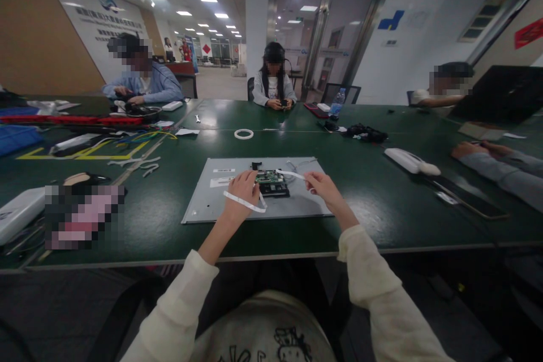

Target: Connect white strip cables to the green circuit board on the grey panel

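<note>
My right hand (320, 188) is closed, thumb and fingers pinching one end of a flat white strip (291, 173). That strip runs left to the top right of a green circuit board (270, 176). Below the board lies a black slotted part (274, 189). Over the board's left edge, my left hand (245, 188) has its fingers curled down; its fingertips are partly hidden. A second white band (242, 201) crosses the back of my left wrist and loops beside it; I cannot tell whether it joins the first strip. Everything rests on a flat grey panel (199, 203).
Behind the panel lies a white ring (243, 134). Loose white strips (150, 168), coloured wires (146, 137) and a blue bin (19, 137) are at left. A white handheld device (401, 160) lies at right. Several other people sit around the green table (161, 209).
</note>
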`<state>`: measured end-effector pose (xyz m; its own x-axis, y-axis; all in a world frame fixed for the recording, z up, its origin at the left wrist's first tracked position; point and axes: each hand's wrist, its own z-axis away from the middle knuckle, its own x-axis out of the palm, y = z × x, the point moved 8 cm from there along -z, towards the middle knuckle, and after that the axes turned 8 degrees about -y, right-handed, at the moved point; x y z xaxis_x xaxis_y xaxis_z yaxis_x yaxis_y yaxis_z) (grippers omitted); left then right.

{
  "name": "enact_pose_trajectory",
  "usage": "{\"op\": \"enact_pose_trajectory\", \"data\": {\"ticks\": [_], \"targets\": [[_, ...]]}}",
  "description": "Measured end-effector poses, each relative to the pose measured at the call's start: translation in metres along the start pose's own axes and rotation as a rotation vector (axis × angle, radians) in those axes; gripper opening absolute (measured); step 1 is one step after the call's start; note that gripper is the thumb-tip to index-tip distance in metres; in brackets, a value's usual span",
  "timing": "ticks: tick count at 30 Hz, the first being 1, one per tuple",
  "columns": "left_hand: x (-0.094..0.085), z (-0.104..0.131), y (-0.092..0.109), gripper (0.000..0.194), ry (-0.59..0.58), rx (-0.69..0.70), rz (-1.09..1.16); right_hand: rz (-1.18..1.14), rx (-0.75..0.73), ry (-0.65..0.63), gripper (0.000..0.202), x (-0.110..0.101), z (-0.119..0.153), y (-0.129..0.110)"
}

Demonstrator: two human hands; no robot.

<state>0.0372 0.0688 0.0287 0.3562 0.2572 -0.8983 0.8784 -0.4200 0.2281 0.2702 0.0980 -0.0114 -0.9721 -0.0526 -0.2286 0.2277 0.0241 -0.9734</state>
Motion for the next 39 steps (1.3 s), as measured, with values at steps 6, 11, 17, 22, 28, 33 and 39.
{"op": "enact_pose_trajectory", "data": {"ticks": [6, 11, 17, 22, 28, 33, 39], "targets": [[0.001, -0.019, 0.003, 0.034, -0.006, 0.000, 0.000, 0.064, 0.000, 0.040, 0.033, 0.017, -0.012, -0.006], [0.012, -0.053, 0.012, 0.034, -0.037, 0.011, -0.015, 0.234, -0.056, 0.086, 0.031, 0.021, -0.041, -0.016], [0.043, -0.072, 0.021, 0.034, -0.121, 0.035, -0.014, 0.358, -0.105, 0.145, 0.026, 0.020, -0.056, -0.004], [0.051, -0.069, 0.016, 0.035, -0.134, 0.028, -0.016, 0.427, -0.119, 0.181, 0.029, 0.016, -0.052, -0.001], [0.054, -0.067, 0.015, 0.035, -0.102, 0.054, -0.008, 0.465, -0.111, 0.195, 0.029, 0.018, -0.047, -0.001], [0.053, -0.065, 0.015, 0.036, -0.088, 0.055, -0.002, 0.427, -0.094, 0.220, 0.028, 0.010, -0.043, -0.002], [0.049, -0.062, 0.014, 0.035, -0.068, 0.054, -0.001, 0.325, -0.096, 0.107, 0.027, -0.001, -0.036, -0.001]]}}
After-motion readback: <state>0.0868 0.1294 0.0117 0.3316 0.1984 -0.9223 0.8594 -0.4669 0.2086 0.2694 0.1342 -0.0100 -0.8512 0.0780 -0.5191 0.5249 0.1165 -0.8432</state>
